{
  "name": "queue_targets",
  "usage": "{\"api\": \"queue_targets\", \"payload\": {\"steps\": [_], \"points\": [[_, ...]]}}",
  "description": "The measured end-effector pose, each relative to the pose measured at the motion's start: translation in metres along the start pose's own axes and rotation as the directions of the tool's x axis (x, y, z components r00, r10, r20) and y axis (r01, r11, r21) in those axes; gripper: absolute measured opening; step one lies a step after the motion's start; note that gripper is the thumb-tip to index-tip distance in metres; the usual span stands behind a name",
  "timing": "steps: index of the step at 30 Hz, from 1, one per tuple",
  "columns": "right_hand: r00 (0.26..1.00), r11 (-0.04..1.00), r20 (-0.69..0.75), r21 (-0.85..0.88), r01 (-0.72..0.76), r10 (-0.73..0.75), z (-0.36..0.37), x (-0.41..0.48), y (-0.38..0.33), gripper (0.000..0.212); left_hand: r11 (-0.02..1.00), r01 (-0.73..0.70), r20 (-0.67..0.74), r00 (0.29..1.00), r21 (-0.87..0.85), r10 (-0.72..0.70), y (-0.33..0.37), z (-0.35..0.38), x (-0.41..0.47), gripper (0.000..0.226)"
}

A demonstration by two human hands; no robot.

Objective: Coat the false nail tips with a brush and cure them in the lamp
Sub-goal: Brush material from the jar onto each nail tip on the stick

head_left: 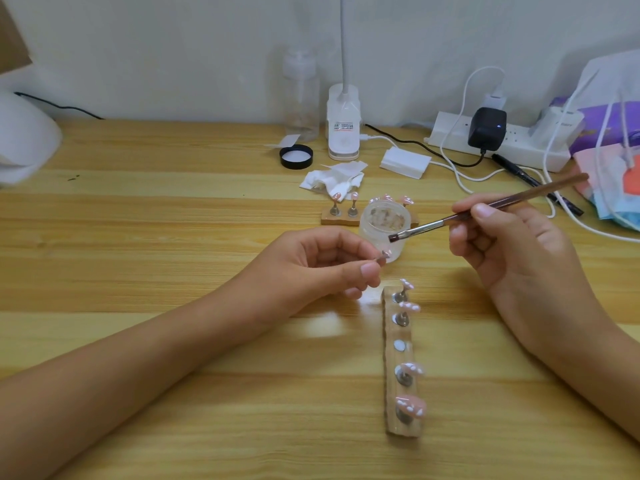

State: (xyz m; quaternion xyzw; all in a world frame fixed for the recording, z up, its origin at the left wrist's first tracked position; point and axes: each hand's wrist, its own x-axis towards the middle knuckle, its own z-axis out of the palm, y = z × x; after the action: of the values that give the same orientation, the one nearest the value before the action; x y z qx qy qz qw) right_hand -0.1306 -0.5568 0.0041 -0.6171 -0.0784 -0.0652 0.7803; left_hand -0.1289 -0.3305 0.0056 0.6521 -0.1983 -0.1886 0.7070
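One uncapped clear jar (372, 233), holding a pale flecked mass, is set on the table (173, 341). A nail tip (383, 257) is pinched by the left hand (311, 268) just beside it; the brush (485, 211) is gripped by the right hand (512, 244), bristles near the jar.

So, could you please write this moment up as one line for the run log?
step: coating | left hand: pinches nail tip | right hand: holds brush, bristles by jar | holder: one slot empty
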Motion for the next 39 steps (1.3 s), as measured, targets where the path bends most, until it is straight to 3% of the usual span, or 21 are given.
{"api": "queue_targets", "payload": {"steps": [5, 13, 19, 25, 39], "points": [[0.999, 0.992, -0.004, 0.124, -0.038, 0.039, 0.0005, 0.0012, -0.0025, 0.026, 1.0, -0.013, -0.008, 1.0, -0.005, 0.013, -0.0007, 0.0, -0.0003, 0.013], [0.995, 0.99, 0.1, 0.14, -0.029, 0.015, 0.0009, -0.0008, -0.0041, 0.027, 0.999, -0.026, 0.009, 1.0, 0.032, 0.026, -0.0003, -0.0015, -0.0009, 0.009], [0.989, 0.998, 0.15, 0.059, 0.003, -0.012, 0.0009, -0.0032, -0.0016, 0.031, 0.999, -0.031, 0.017, 0.999, 0.031, 0.03, -0.0004, -0.0009, -0.0013, 0.013], [0.991, 0.994, 0.093, -0.054, 0.097, -0.091, 0.0009, -0.0049, 0.0002, 0.029, 1.0, -0.018, 0.01, 1.0, 0.026, 0.018, -0.0025, -0.0026, -0.0016, 0.006], [0.984, 0.997, 0.165, 0.004, 0.071, -0.07, 0.0025, -0.005, 0.0001, 0.032, 1.0, 0.01, -0.008, 1.0, -0.029, -0.01, -0.0028, -0.0008, 0.0003, 0.014]]}}
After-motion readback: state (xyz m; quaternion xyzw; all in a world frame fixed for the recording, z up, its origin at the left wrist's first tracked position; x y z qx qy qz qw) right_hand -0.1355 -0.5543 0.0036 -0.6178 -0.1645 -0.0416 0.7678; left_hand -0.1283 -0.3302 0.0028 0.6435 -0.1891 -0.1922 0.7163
